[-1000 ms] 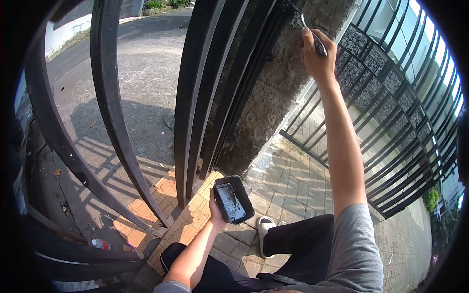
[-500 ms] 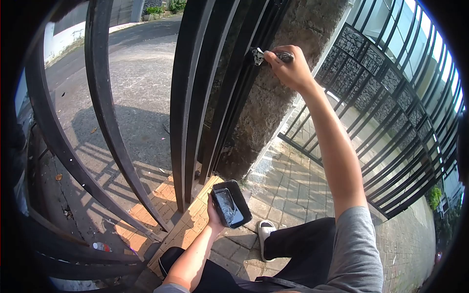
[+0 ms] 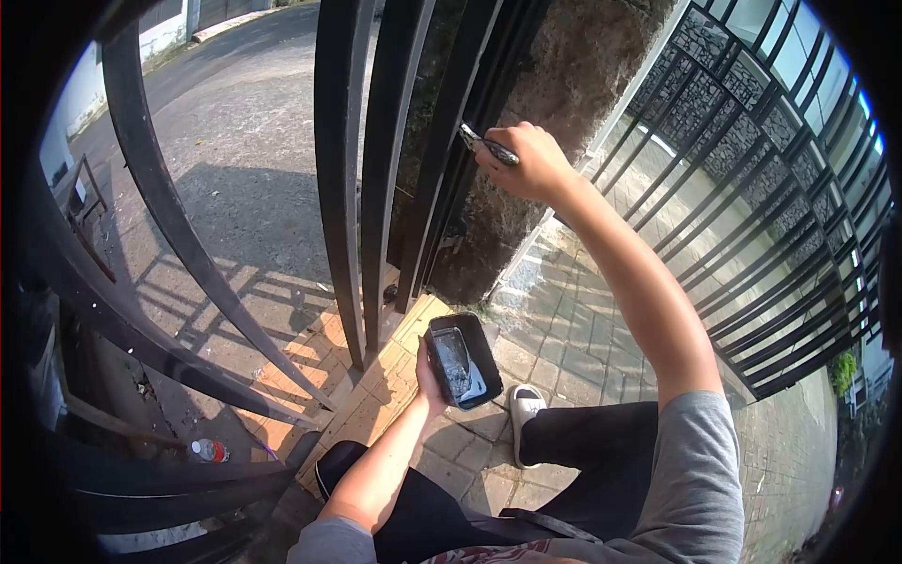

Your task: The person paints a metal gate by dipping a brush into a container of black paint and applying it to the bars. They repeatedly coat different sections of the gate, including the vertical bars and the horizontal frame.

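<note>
A dark-handled brush (image 3: 498, 150) is gripped in my right hand (image 3: 528, 164), its tip touching or nearly touching a dark metal bar (image 3: 451, 141) beside the rough pillar. My left hand (image 3: 430, 378) holds a black rectangular tray (image 3: 482, 362) from its left side, low in front of my knees. Inside the tray lies a glossy dark and pale substance, which looks like wet paint. Fingers of my left hand are partly hidden beneath the tray.
Tall dark bars (image 3: 340, 179) stand at the left, with a road beyond. The concrete pillar (image 3: 564, 103) rises beside my right hand. A barred gate (image 3: 752, 188) is at the right. A plastic bottle (image 3: 209, 451) lies lower left.
My right hand and the brush have moved down and slightly left along the bars. The tray in my left hand appears higher and farther right as the view has shifted.
</note>
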The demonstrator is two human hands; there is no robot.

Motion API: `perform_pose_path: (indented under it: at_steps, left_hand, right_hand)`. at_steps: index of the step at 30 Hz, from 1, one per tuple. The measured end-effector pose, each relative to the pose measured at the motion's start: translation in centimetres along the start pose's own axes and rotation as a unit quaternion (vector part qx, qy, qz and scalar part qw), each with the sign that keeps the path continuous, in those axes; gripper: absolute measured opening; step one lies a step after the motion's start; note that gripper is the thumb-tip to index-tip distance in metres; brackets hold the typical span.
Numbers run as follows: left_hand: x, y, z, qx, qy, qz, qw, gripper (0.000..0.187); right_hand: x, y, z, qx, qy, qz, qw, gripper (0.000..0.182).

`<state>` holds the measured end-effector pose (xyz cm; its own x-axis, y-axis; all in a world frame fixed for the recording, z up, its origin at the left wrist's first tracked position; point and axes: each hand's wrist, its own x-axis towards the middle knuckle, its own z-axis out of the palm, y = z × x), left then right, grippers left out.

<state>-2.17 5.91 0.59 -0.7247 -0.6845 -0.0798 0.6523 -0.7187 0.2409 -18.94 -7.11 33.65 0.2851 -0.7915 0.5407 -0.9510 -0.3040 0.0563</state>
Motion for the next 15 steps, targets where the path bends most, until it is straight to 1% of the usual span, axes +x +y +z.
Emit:
perform_pose_path:
  at_steps: [1, 2, 3, 4, 5, 6, 7, 8, 9, 10, 11, 12, 13, 14, 15]
  left_hand:
    - [0.4, -0.1, -0.6, -0.009, 0.015, -0.003, 1.0, 0.096]
    - [0.5, -0.4, -0.7, -0.028, 0.005, -0.005, 1.0, 0.096]
    - [0.9, -0.6, -1.5, -0.024, 0.001, -0.012, 1.0, 0.094]
    - [1.0, -0.7, -1.7, -0.02, -0.001, -0.018, 1.0, 0.092]
    - [1.2, -0.9, -1.5, -0.044, 0.013, -0.029, 0.999, 0.093]
    - [1.5, -1.0, -1.2, -0.031, 0.019, -0.033, 0.999, 0.094]
    - [2.1, -1.6, -2.0, -0.015, 0.027, -0.034, 0.999, 0.095]
    - [2.8, -1.8, -2.7, 0.002, 0.034, -0.033, 0.999, 0.095]
    - [2.8, -1.6, -2.4, 0.043, 0.049, -0.037, 0.997, 0.094]
    - [2.4, -1.6, -1.9, 0.047, 0.023, -0.021, 0.998, 0.094]
    - [2.5, -1.1, -1.4, 0.054, -0.008, 0.001, 0.999, 0.093]
    - [2.3, -0.4, -1.2, 0.066, -0.036, 0.019, 0.997, 0.092]
    - [2.0, -0.1, -0.8, 0.024, -0.035, 0.025, 0.999, 0.092]
    - [1.7, -0.1, -0.6, -0.045, -0.07, 0.033, 0.996, 0.088]
    - [1.8, 0.0, -1.4, 0.0, -0.039, 0.037, 0.999, 0.087]
  right_hand:
    - [0.1, -0.2, 0.1, -0.009, 0.016, -0.005, 1.0, 0.037]
    - [0.3, -0.3, -0.1, -0.019, 0.032, -0.01, 0.999, 0.038]
    - [0.7, -1.1, -1.5, 0.037, 0.019, 0.047, 0.998, 0.038]
    - [0.7, -0.7, -1.3, 0.067, 0.113, 0.012, 0.991, 0.033]
    - [0.2, -0.6, -1.0, 0.07, 0.151, 0.021, 0.986, 0.032]
    - [-0.1, -0.7, -0.7, 0.071, 0.19, 0.027, 0.979, 0.031]
    - [-0.8, -0.4, 0.8, 0.084, 0.202, 0.008, 0.976, 0.029]
    - [-2.1, -0.3, 2.2, 0.077, 0.187, -0.013, 0.979, 0.028]
    - [-3.5, 0.0, 3.5, 0.027, 0.135, -0.038, 0.99, 0.03]
    - [-5.1, 0.2, 5.1, -0.015, 0.067, -0.032, 0.997, 0.029]
    - [-6.4, -0.1, 5.8, -0.02, 0.035, -0.034, 0.999, 0.029]
    - [-7.5, 0.1, 6.8, -0.005, 0.019, -0.016, 1.0, 0.029]
    - [-8.2, -0.2, 7.0, 0.022, 0.03, 0.003, 0.999, 0.029]
    - [-8.6, -0.2, 7.3, 0.05, 0.037, 0.025, 0.998, 0.03]
    - [-8.8, -0.7, 7.0, 0.071, 0.056, 0.048, 0.995, 0.03]
